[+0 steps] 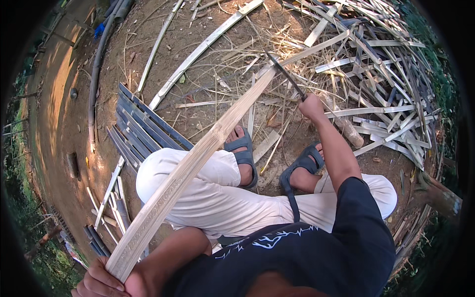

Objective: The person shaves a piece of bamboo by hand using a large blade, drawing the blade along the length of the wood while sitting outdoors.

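A long pale split-bamboo strip (198, 153) runs slantwise across my lap, from the lower left toward the upper right. My left hand (106, 279) grips its near end, fingers wrapped round the edge. In my right hand (311, 107) is a dark-bladed knife (285, 74), its handle hidden in my closed fist. The blade crosses the strip near its far part and appears to touch it; how deep it bites cannot be told. My left knee (158, 173) lies beneath the strip's middle.
A large heap of bamboo slats and offcuts (386, 74) lies at the right. Dark split bamboo pieces (143, 126) are stacked beside my left knee. Thin shavings (237, 74) litter the ground ahead. A long dark pole (96, 74) and a short log (73, 165) lie farther left.
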The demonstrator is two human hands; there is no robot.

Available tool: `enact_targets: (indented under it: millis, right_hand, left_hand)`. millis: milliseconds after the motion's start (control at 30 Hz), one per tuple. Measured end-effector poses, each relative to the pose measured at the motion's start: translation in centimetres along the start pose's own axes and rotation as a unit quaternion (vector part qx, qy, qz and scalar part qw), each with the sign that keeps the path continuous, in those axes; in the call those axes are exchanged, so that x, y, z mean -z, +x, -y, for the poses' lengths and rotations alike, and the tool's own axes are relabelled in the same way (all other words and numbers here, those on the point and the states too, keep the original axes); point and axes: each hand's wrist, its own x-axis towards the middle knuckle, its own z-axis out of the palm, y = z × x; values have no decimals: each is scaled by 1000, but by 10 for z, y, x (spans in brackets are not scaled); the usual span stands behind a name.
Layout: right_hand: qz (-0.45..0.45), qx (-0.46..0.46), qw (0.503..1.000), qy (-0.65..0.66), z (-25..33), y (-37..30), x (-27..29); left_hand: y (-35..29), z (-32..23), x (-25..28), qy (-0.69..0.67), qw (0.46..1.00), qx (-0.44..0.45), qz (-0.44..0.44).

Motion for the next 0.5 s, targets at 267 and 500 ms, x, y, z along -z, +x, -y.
enact_targets:
  millis: [267, 500]
  right_hand:
    - [23, -99, 992, -76, -2, 9, -5]
    - [-25, 127, 991, 24, 56, -59, -8]
  left_hand:
    - [-9, -5, -10, -23, 1000, 10, 19]
    - [2, 1, 9, 44, 999, -14, 23]
